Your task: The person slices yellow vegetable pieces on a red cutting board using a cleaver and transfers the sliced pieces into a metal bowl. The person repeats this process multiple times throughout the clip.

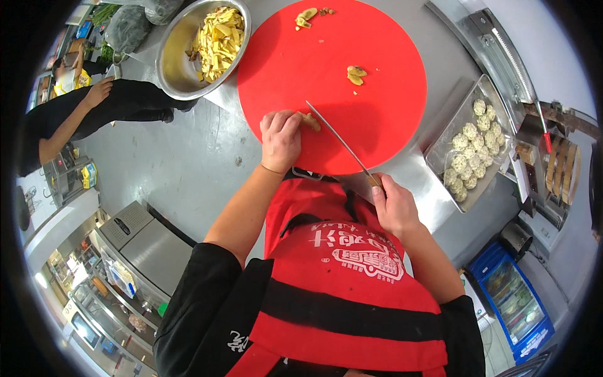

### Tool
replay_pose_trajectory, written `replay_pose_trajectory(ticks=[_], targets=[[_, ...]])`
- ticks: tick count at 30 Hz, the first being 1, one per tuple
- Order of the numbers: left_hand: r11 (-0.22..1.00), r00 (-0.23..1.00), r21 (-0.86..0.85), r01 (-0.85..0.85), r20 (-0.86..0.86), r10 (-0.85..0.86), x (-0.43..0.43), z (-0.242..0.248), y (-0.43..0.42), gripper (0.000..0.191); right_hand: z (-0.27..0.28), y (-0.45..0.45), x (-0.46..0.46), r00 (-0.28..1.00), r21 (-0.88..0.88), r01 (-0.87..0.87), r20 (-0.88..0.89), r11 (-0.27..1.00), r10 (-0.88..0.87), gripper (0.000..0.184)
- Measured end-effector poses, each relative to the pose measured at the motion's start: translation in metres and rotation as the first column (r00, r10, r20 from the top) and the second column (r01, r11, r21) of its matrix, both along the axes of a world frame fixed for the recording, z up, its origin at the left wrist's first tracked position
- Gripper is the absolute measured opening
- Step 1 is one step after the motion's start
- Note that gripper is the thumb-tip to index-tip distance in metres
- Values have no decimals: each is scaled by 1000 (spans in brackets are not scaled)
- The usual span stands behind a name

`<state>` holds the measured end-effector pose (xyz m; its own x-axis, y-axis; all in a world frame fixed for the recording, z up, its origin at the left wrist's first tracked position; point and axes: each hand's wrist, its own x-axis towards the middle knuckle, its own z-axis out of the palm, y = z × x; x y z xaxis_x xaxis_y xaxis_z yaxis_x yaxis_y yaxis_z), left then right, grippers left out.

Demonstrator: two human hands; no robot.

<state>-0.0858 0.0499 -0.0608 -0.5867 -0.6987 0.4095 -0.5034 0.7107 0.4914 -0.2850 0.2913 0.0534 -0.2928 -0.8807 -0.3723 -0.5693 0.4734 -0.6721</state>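
Note:
My left hand (pixel 281 141) holds a piece of ginger root (pixel 310 121) down on a round red cutting board (pixel 301 61). In my right hand (pixel 395 202) is the wooden handle of a kitchen knife (pixel 340 141). Its blade points up and left over the board, seen nearly edge-on, with the tip just right of the ginger. Whether the blade touches the board I cannot tell. Two cut ginger pieces (pixel 356 75) lie right of the board's middle. More ginger scraps (pixel 306 18) sit near the far edge, with small brown bits beside them.
At the board's upper left stands a steel bowl (pixel 181 61) of sliced ginger (pixel 220 45). A metal tray (pixel 435 146) of pale coated balls (pixel 476 146) is to the right. Another person (pixel 94 108) stands at the left. A steel cabinet (pixel 150 254) is lower left.

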Motion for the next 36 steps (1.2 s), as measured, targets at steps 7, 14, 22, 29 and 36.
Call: replay_pose_trajectory(ticks=[7,14,22,29,36], targets=[[999,999,-51,-9,42,11,0,-3,0,33,37,-13,2,993,-11,-75,-94,997,74,30],[999,999,-47,23,37,-21,-3,-1,-1,34,8,-41,3,993,-120,-87,-94,989,76,22],[999,999,-32,34,40,-33,1,-10,0,36,-13,-52,9,989,-98,-108,-109,989,97,20],[999,999,-11,32,33,-31,0,-5,1,38,-4,-46,1,991,-19,-115,-68,993,113,22],[999,999,-32,19,36,-18,5,-9,4,40,26,-40,-4,996,-121,-87,-20,989,85,22]])
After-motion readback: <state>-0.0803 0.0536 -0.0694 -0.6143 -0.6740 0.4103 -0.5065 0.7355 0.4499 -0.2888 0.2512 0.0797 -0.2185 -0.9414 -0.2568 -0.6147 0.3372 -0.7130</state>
